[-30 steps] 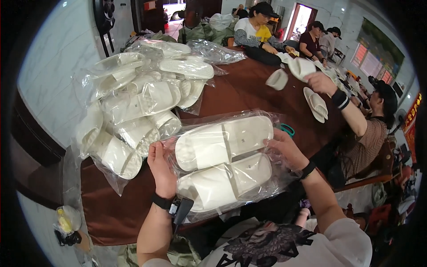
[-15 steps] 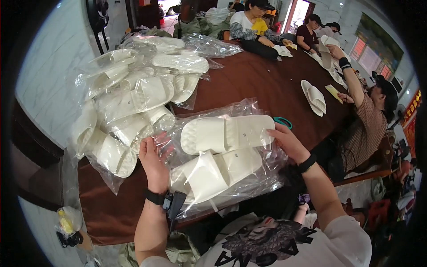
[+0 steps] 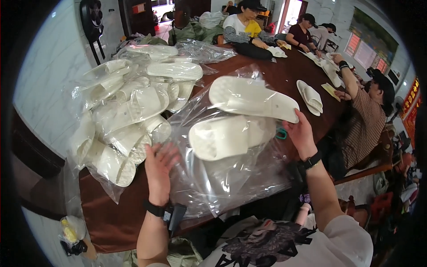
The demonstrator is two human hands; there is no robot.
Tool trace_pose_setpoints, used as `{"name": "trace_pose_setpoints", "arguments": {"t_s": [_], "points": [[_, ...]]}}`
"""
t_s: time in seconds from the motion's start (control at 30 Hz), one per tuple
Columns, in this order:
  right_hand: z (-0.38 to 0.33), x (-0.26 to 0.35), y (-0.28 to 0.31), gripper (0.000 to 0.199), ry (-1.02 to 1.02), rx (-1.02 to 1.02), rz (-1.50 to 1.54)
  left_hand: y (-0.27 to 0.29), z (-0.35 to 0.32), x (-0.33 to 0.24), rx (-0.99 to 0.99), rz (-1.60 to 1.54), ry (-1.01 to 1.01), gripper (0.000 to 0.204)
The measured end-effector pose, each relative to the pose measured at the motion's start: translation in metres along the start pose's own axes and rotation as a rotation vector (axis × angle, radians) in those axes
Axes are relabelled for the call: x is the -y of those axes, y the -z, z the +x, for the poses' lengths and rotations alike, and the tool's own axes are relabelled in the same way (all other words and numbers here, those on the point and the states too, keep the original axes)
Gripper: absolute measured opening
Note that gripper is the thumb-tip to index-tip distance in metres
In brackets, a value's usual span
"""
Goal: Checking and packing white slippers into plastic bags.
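Observation:
My right hand (image 3: 301, 137) grips the heel end of a white slide slipper (image 3: 240, 95), which lies slantwise with its toe to the upper left. Just below it, a second white slipper (image 3: 217, 139) sits on or in a large clear plastic bag (image 3: 240, 187); whether the upper slipper is inside the bag I cannot tell. My left hand (image 3: 160, 167) is open beside the bag's left edge, its fingers spread and slightly blurred. Past the bag's right side, a teal scissors handle (image 3: 281, 133) shows in part.
Many bagged white slippers form a pile (image 3: 133, 102) at the left of the brown-covered table (image 3: 106, 218). A loose slipper (image 3: 310, 97) and a yellow paper (image 3: 331, 91) lie to the right. Co-workers (image 3: 364, 115) sit along the right and far edges.
The upper slipper has moved up and right and tilted, with my right hand on its heel. The lower slipper has shifted up and turned. My left hand has moved slightly lower, its fingers spread.

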State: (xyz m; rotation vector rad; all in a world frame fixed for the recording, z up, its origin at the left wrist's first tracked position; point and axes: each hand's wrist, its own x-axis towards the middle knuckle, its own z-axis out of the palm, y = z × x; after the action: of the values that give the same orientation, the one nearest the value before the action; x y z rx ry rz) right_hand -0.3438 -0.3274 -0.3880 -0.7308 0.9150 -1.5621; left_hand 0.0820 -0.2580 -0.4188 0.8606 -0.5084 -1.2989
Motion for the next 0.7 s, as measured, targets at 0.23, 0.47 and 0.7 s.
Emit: {"name": "trace_pose_setpoints", "arguments": {"t_s": [0.23,0.47,0.7], "points": [[-0.001,-0.003,-0.011,0.037,-0.031,0.096,0.220,-0.004,-0.014,0.006,0.277,0.399,0.056,0.051],[-0.015,0.002,-0.033,0.037,-0.110,0.178,0.249,0.008,-0.001,0.011,0.254,0.465,-0.049,0.012],[-0.010,0.022,-0.034,0.031,0.166,0.033,-0.104,0.020,0.014,-0.008,0.080,0.269,-0.109,0.015]]}}
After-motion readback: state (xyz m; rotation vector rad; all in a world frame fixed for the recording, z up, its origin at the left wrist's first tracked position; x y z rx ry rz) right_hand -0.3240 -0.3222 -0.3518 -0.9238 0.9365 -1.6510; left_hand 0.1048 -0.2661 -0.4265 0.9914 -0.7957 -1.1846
